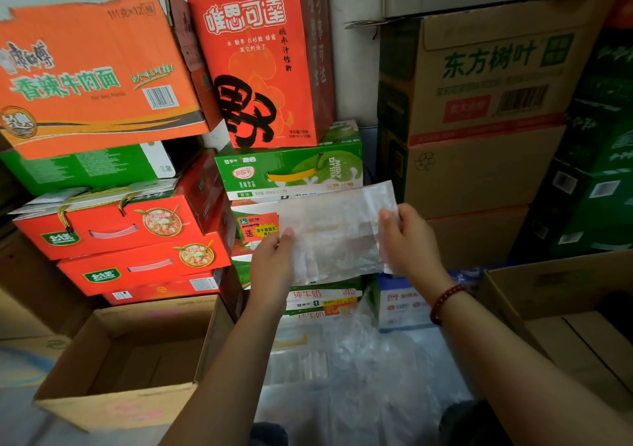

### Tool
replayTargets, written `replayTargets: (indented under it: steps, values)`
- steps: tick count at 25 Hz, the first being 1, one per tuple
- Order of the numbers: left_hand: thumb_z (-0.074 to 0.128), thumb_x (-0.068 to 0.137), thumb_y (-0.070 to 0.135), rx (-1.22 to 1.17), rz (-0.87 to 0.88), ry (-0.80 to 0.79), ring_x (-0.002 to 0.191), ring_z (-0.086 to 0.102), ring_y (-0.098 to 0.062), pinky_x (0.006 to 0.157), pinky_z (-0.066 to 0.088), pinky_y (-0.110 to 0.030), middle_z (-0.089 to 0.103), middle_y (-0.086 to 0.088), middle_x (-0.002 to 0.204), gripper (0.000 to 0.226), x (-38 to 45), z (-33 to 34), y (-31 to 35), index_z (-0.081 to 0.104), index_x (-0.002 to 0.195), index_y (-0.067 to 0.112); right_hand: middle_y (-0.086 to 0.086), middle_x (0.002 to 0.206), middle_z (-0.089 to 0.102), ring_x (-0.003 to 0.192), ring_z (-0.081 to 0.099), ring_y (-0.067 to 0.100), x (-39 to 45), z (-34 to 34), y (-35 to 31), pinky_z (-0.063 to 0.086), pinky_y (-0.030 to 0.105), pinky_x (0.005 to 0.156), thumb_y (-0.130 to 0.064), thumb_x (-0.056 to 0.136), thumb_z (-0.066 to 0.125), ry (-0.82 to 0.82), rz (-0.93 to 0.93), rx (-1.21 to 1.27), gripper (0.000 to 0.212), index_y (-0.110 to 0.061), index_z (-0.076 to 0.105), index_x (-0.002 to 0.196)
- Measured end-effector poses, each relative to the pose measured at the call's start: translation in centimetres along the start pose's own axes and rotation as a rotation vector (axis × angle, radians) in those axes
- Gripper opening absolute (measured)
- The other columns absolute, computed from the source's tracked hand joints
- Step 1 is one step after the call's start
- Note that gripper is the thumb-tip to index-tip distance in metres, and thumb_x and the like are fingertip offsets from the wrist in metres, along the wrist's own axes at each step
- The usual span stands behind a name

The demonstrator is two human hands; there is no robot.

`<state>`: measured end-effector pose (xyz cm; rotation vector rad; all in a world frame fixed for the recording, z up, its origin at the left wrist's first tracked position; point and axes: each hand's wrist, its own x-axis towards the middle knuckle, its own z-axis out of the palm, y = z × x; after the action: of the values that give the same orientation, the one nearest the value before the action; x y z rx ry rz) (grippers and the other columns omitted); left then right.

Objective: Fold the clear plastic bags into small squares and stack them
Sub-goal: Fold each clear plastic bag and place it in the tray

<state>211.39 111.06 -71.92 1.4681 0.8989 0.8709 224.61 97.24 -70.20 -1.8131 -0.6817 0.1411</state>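
Note:
A clear plastic bag [334, 233], partly folded into a rough rectangle, is held up in the air in front of the stacked cartons. My left hand [274, 260] pinches its left edge. My right hand [407, 240], with a red bead bracelet on the wrist, pinches its right edge, where a narrow flap sticks up. Below my arms lies a loose heap of more clear plastic bags [352, 370], crumpled and overlapping.
An open brown cardboard box [205, 353] stands at lower left and another open box [507, 294] at lower right. Red, orange and green drink and noodle cartons [291, 168] are stacked behind, with brown cartons [479, 171] at the right.

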Motion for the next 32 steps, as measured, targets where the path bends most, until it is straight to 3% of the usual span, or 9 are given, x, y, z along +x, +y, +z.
replayTargets:
  steps: [4,8,10,13,16,21,25,29,32]
  values:
    - [0.043,0.100,0.027,0.326,0.322,0.151,0.073,0.053,-0.025,0.064,0.036,-0.032,0.056,-0.002,0.075,0.027,-1.2,0.3,0.7,0.059,0.090,0.008,0.001,0.068,0.053,0.058,0.049,0.016,-0.3,0.0,0.0,0.038,0.030,0.050,-0.027,0.101,0.041,0.054,-0.093,-0.090,0.024,-0.010,0.048,0.086]
    - [0.043,0.101,0.025,0.290,0.399,0.218,0.068,0.047,-0.023,0.060,0.031,-0.035,0.048,0.004,0.066,0.028,-2.2,1.1,1.1,0.058,0.090,0.004,0.003,0.069,0.054,0.059,0.049,0.018,-0.1,0.1,0.0,0.041,0.033,0.054,-0.026,0.101,0.041,0.084,-0.107,-0.061,0.024,-0.007,0.050,0.089]
    - [0.045,0.099,0.034,0.175,0.277,0.127,0.065,0.049,-0.023,0.063,0.045,-0.043,0.048,0.002,0.064,0.030,-1.5,0.6,0.8,0.055,0.084,0.009,0.004,0.072,0.057,0.061,0.052,0.019,0.2,-0.4,0.0,0.042,0.033,0.054,-0.027,0.100,0.042,0.053,-0.126,-0.093,0.025,-0.007,0.051,0.089]
    - [0.049,0.092,0.053,-0.147,0.003,-0.125,0.089,0.064,-0.027,0.080,0.051,-0.044,0.069,-0.004,0.093,0.036,-0.7,-0.5,1.0,0.066,0.095,0.021,0.012,0.079,0.062,0.066,0.056,0.027,1.0,-1.7,0.2,0.048,0.038,0.061,-0.031,0.099,0.045,-0.075,-0.093,-0.101,0.028,-0.007,0.056,0.090]
    - [0.047,0.090,0.050,-0.308,-0.171,-0.341,0.093,0.068,-0.028,0.077,0.052,-0.041,0.070,-0.013,0.106,0.049,0.1,-1.6,1.4,0.065,0.111,0.010,0.017,0.086,0.067,0.076,0.063,0.037,1.2,-2.9,0.0,0.052,0.042,0.066,-0.033,0.096,0.051,-0.245,-0.028,-0.086,0.025,-0.012,0.062,0.090]
    - [0.066,0.078,0.046,0.113,-0.230,-0.715,0.073,0.071,-0.021,0.065,0.054,-0.029,0.074,-0.010,0.090,0.040,-0.3,-2.9,1.7,0.071,0.101,0.013,0.012,0.086,0.070,0.081,0.068,0.029,1.0,-4.0,0.0,0.056,0.040,0.075,-0.034,0.093,0.056,-0.513,0.000,-0.131,0.026,-0.011,0.066,0.088]
    - [0.067,0.086,0.030,0.327,-0.185,-0.809,0.073,0.070,-0.022,0.068,0.056,-0.030,0.074,-0.011,0.088,0.020,-1.3,-1.6,1.1,0.072,0.093,0.013,0.003,0.076,0.068,0.067,0.064,0.014,0.8,-3.7,0.0,0.052,0.026,0.066,-0.037,0.091,0.058,-0.613,0.014,-0.144,0.035,-0.003,0.067,0.089]
    - [0.060,0.092,0.019,0.223,-0.159,-0.677,0.066,0.067,-0.017,0.063,0.055,-0.028,0.072,-0.008,0.082,0.014,-1.1,-1.1,1.2,0.070,0.091,0.008,0.005,0.089,0.071,0.084,0.067,0.020,0.9,-3.0,-0.1,0.054,0.035,0.079,-0.046,0.089,0.052,-0.531,0.294,0.342,0.044,-0.007,0.068,0.102]
    - [0.058,0.093,0.017,0.129,-0.140,-0.526,0.058,0.065,-0.010,0.058,0.052,-0.025,0.070,-0.001,0.072,0.014,-1.3,-0.7,1.3,0.069,0.088,0.010,0.008,0.094,0.072,0.084,0.070,0.021,0.5,-2.5,-0.5,0.058,0.033,0.071,-0.049,0.078,0.056,-0.585,0.464,0.681,0.053,-0.008,0.065,0.111]
